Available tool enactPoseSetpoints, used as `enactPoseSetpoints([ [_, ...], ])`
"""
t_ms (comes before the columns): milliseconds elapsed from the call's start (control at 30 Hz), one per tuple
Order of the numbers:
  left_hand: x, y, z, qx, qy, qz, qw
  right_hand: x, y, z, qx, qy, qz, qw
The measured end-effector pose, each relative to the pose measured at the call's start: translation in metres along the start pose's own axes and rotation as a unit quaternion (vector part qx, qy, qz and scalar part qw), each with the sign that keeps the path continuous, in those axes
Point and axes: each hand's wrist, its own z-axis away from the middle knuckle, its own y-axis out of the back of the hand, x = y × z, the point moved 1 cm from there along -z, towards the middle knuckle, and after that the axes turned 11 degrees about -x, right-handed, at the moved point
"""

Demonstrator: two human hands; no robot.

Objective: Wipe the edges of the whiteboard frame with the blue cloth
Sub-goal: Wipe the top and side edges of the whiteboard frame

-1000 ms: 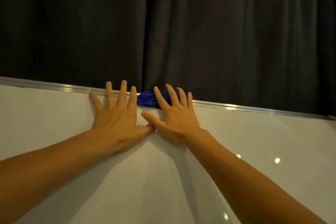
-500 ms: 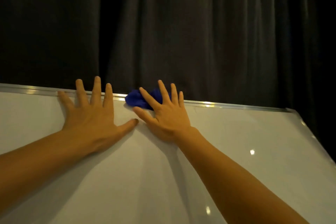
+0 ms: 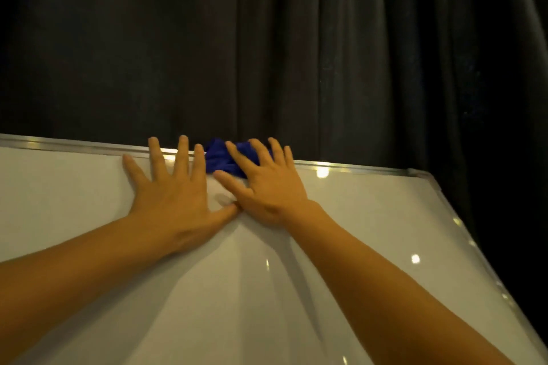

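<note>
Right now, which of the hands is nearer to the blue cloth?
Right. The right hand presses on the blue cloth; the left hand lies flat beside it.

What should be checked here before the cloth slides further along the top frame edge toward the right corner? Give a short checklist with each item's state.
1. Blue cloth sits on the top frame edge: ok.
2. Right hand presses flat on the cloth, fingers spread, no closed grip: ok.
3. Left hand lies flat on the whiteboard beside the cloth, bracing: ok.
4. Frame run from the cloth to the right corner has nothing on it: ok.
5. Cloth wraps over the far side of the frame: cannot tell, hidden against the dark curtain.
6. Dirt left on the frame: cannot tell, only light glints show.
</note>
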Motion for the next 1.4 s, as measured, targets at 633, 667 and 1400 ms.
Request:
enactPoseSetpoints([
  [633,0.159,-0.019,-0.022,0.032,-0.043,0.013,0.998,0.262,0.034,0.079,-0.033,-0.199,0.053,0.978],
  [667,0.164,-0.019,-0.023,0.040,-0.045,0.015,0.998,0.275,0.038,0.084,-0.037,-0.231,0.042,0.971],
  [1400,0.268,-0.029,-0.023,0.024,-0.080,-0.011,0.996,0.334,0.071,0.070,-0.017,-0.232,-0.041,0.972],
])
